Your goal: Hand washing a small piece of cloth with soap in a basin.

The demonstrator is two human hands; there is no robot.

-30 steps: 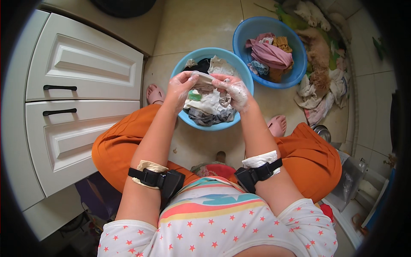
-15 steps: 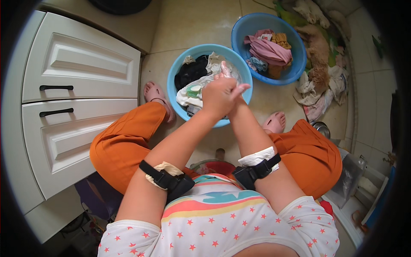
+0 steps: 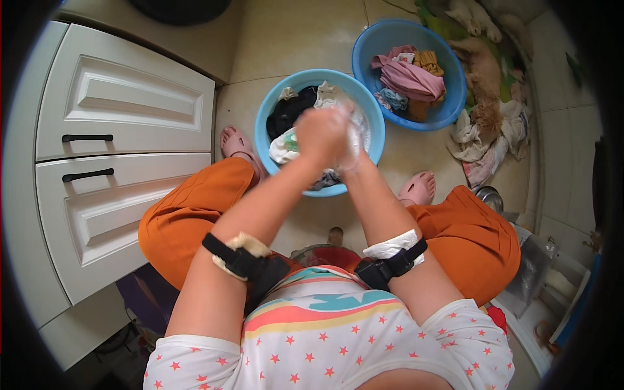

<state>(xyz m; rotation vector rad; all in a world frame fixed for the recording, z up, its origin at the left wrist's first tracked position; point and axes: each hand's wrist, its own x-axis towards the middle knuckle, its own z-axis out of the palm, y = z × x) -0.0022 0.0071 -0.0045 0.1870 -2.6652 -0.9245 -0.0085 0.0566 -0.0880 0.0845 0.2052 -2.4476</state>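
Over the light blue basin (image 3: 262,140), both hands meet, smeared by motion. My left hand (image 3: 321,133) looks curled closed against the right; whatever lies inside it is hidden. Behind it, my right hand (image 3: 346,140) is mostly covered and blurred, and its fingers cannot be read. White suds or wet white cloth shows around the right wrist; I cannot tell which. Inside the basin lie black cloth (image 3: 286,120), white cloth (image 3: 281,151) with a small green item (image 3: 292,142) on it, and grey cloth (image 3: 325,180) near the front rim.
A darker blue basin (image 3: 359,65) with pink, mustard and blue clothes stands behind to the right. Further right, an animal with curly tan fur (image 3: 484,71) lies by crumpled cloths (image 3: 484,153). White cabinet doors (image 3: 123,97) flank the left. My pink-shod feet (image 3: 419,187) straddle the near basin.
My left hand has shifted slightly left and down, and its thumb no longer sticks out to the right. The right hand's raised fingers are now blurred behind it, with more white at the wrist.
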